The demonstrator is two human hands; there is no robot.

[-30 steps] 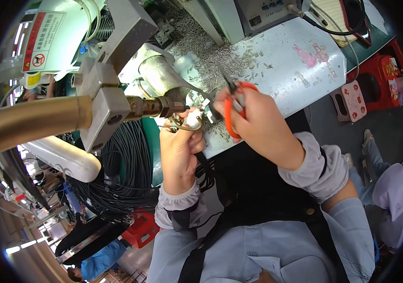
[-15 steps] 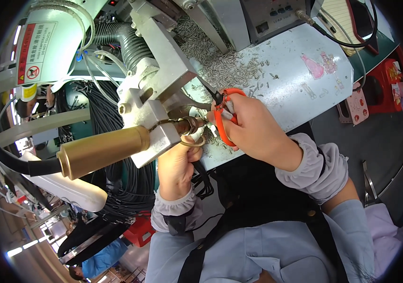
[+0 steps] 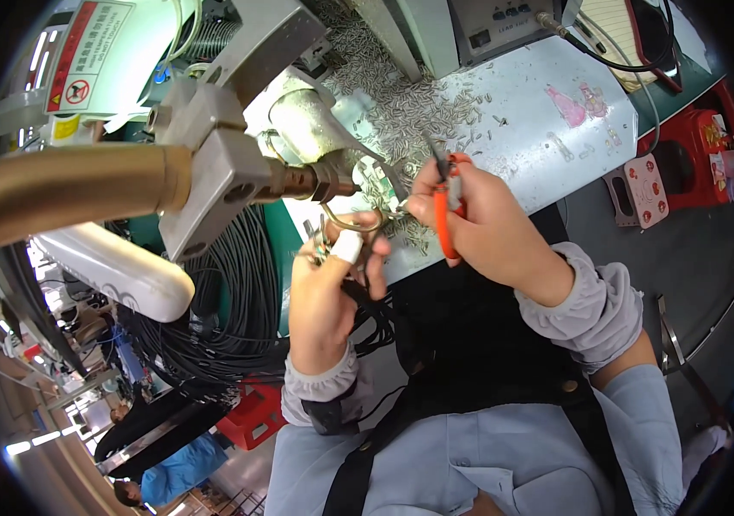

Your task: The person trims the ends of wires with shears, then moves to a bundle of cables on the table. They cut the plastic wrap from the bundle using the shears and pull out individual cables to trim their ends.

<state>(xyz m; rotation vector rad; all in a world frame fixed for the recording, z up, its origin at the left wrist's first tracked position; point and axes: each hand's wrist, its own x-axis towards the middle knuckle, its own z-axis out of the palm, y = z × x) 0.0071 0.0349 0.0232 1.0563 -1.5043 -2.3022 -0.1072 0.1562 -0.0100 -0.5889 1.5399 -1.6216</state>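
My left hand (image 3: 324, 275) is raised below the metal tip of a soldering iron (image 3: 298, 182) with a gold-coloured handle. A white wrap (image 3: 347, 246) covers one fingertip. Its fingers are curled round black cables (image 3: 370, 301), whose thin, light-coloured ends stick up by the thumb. My right hand (image 3: 487, 225) keeps orange-handled pliers (image 3: 443, 215) in the palm, their dark jaws pointing up and away. The right thumb and forefinger meet over the metal pieces; whether they pinch one is too small to tell. A brass-coloured wire loop (image 3: 358, 225) hangs between the hands.
Small metal pins (image 3: 436, 112) are heaped on the pale worktop (image 3: 522, 163). A metal clamp block (image 3: 221, 181) holds the iron at the left. Coiled black cables (image 3: 229, 318) lie beyond. Red stools (image 3: 251, 417) stand on the floor. A person in blue (image 3: 182, 469) is far left.
My left hand has turned and its fingers have loosened, showing the cable ends. My right hand has shifted right with the pliers, which now point more upward. The view has shifted, too.
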